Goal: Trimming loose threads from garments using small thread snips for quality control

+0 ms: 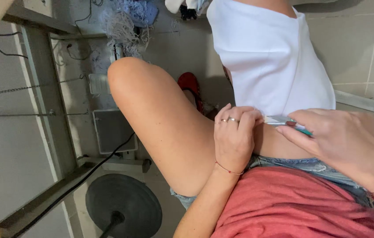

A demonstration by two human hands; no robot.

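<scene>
White fabric (270, 57) is pinned against the thigh by the left hand's (235, 136) curled fingers, steadied for the small tool (290, 122) pinched in the right hand (350, 141).

The raised bare knee (134, 79) blocks passage leftward from the left hand (235, 136). Open tiled floor (363, 53) lies right of the white fabric (270, 57); below, the metal table frame (54, 132) and round pedal (123, 205) crowd the space.

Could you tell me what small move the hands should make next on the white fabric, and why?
Probably bring the small tool in the right hand up to the fabric edge that the left hand pinches. The white fabric lies over the lap, the left fingers hold its near edge, and the tool's tip already points at that spot, just short of it.
</scene>
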